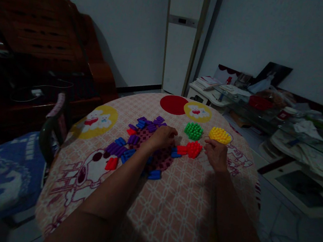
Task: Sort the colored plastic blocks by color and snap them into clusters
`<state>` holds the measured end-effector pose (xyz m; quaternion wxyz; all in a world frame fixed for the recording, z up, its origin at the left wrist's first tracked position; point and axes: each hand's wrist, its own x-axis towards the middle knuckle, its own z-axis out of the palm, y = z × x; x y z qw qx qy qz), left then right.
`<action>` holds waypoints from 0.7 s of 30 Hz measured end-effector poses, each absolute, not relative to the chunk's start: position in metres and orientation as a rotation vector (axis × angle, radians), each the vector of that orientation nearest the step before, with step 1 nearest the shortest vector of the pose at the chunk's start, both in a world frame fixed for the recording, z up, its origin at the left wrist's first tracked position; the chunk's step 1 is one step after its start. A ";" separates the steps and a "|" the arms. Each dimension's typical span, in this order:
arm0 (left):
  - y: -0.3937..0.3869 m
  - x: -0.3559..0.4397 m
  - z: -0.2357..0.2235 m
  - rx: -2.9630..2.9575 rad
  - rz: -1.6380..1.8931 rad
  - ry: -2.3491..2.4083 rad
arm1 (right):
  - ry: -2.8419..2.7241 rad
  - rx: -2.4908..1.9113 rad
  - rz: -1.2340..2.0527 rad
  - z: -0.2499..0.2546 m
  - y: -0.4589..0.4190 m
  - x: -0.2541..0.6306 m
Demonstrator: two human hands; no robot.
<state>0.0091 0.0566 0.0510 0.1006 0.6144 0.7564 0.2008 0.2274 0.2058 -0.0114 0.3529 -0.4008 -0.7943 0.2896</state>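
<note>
Red bundle (194,150): right of the frame's centre on the cloth-covered desk (173,207), in the gap between the two hands.
Nearer hand: the right hand (216,153), its fingertips just beside the bundle, which lies to their left and slightly lower in the frame.
Left hand (163,137): farther off; the bundle lies right of its fingertips and a little below.
Long axis: the bundle's pieces seem to stand on end, round tips up; flat red pieces (181,150) at its left side point roughly left to right.
Right grip: thumb and finger close together; cannot tell whether anything is pinched.
Left grip: fingers curled; what they hold, if anything, is hidden.
Look: bright red, short rods packed tightly, with a knobbly top.
Neighbours: green bundle (193,131) just above, yellow bundle (220,135) to the upper right, blue pieces (154,175) to the lower left.
</note>
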 end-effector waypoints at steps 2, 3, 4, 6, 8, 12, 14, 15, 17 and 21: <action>0.055 0.015 0.052 1.846 0.467 2.158 | -2.052 -1.035 0.758 -0.012 0.206 0.227; 0.055 0.019 0.052 1.863 0.396 2.125 | -2.051 -1.035 0.761 -0.013 0.206 0.228; 0.056 0.023 0.051 1.877 0.326 2.108 | -2.048 -1.034 0.763 -0.013 0.206 0.228; 0.057 0.029 0.048 1.893 0.217 2.124 | -2.033 -1.034 0.768 -0.012 0.206 0.228; 0.058 0.028 0.047 1.895 0.180 2.149 | -2.004 -1.025 0.782 -0.009 0.204 0.228; 0.053 0.012 0.053 1.861 0.339 2.051 | -1.902 -0.926 0.877 0.006 0.193 0.225; 0.050 0.006 0.057 1.831 0.523 1.973 | -1.851 -0.832 0.996 0.016 0.183 0.222; 0.049 0.005 0.058 1.817 0.618 1.934 | -1.836 -0.783 1.073 0.020 0.177 0.220; 0.049 0.009 0.061 1.794 0.776 1.853 | -1.830 -0.691 1.247 0.028 0.167 0.215; 0.052 0.022 0.063 1.762 0.915 1.753 | -1.830 -0.552 1.461 0.035 0.154 0.209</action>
